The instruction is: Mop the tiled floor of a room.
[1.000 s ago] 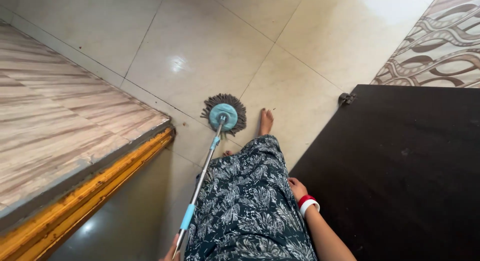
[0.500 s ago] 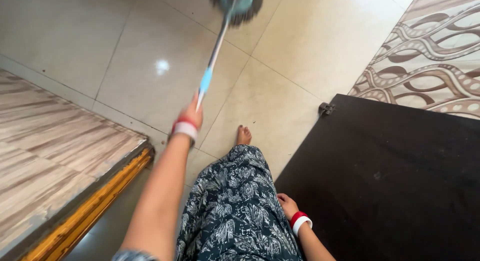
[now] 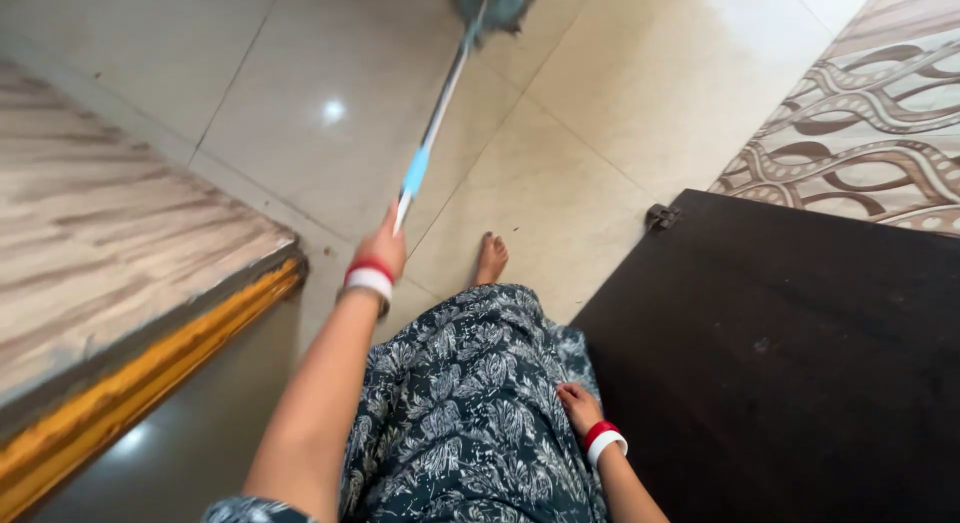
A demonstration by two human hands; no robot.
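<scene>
A: What's the left hand (image 3: 384,249) doing?

B: Arm stretched fwd, fingers wrapped round the near end of the mop handle (image 3: 432,133). Red + white bangles on the wrist just behind it.

A: And the mop itself?

B: Metal pole w/ a light blue sleeve partway up, running far and slightly right from the hand. The mop head (image 3: 494,3), teal disc w/ grey fringe, sits on the cream tile floor (image 3: 600,113) at the far edge of view, partly cut off and blurred.

A: Right hand (image 3: 578,407)?

B: Down at the person's side, near-centre, resting vs. the dark floral skirt (image 3: 470,403). Fingers look loosely curled, nothing in them as far as I can see. Same red + white bangles on that wrist.

A: What's round it?

B: Just right of that hand, a big dark brown door (image 3: 800,353), w/ a small metal hinge (image 3: 660,217) at its far-left corner. Beyond the door, far right, patterned tile (image 3: 860,133) w/ brown swirls.

A: Left side?

B: Raised wood-look slab (image 3: 110,233) w/ a yellow edge strip (image 3: 150,383) along its near side, well apart from the mop.

A: Anything else by the pole?

B: One bare foot (image 3: 490,258) on the tile, poking out past the skirt hem, just right of the left hand, between pole and door.
</scene>
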